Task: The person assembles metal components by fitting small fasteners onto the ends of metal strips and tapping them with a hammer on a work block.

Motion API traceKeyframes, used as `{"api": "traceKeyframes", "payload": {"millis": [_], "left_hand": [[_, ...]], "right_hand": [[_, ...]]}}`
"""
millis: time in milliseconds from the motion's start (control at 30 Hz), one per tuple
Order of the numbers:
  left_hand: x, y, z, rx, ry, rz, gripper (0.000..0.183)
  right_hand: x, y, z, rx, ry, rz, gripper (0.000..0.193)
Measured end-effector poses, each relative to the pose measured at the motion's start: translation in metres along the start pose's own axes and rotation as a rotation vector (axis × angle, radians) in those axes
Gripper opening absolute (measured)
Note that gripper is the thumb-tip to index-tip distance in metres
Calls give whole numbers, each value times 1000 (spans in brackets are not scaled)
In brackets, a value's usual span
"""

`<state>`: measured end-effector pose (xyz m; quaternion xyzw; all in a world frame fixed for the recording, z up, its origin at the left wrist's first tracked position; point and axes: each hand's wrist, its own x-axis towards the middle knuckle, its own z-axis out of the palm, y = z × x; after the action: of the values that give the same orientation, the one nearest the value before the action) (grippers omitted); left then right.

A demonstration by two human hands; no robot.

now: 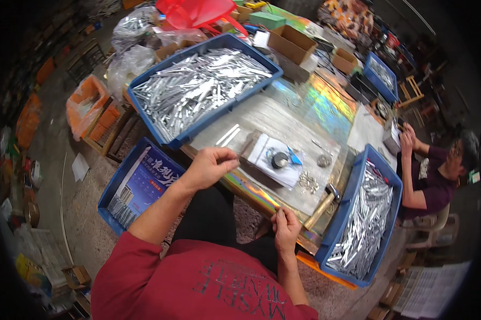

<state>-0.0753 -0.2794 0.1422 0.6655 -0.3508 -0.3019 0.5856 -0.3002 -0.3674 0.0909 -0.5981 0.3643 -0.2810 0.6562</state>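
My left hand is over the table's near edge with its fingers pressed together; whatever they hold, if anything, is too small to make out. Just beyond it lie two slim silvery metal strips. Lower and to the right, my right hand is pinched at the table's edge, its contents hidden. Between and beyond the hands, a block covered with white paper bears a small dark round metal piece and a blue scrap. A hammer with a wooden handle rests near my right hand, beside a scatter of tiny metal parts.
A large blue bin of metal strips stands at the far left, another blue bin at the right. A lower blue crate holds a printed sheet. Cardboard boxes stand at the back. A co-worker sits at the right.
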Motion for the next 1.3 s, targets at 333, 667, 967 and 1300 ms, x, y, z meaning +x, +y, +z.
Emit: {"api": "traceKeyframes", "payload": {"millis": [333,667,967,1300], "left_hand": [[-33,-4,66,257,-281,85,14],[-32,-18,74,261,-275,167,12],[-32,-35,104,-708,-149,-240,13],[-31,-47,99,-624,-109,-287,15]], "right_hand": [[11,-19,2,214,-18,-3,21],[11,-12,-12,176,7,50,12],[-1,3,3,338,72,91,9],[42,-2,-34,-634,318,-365,8]]}}
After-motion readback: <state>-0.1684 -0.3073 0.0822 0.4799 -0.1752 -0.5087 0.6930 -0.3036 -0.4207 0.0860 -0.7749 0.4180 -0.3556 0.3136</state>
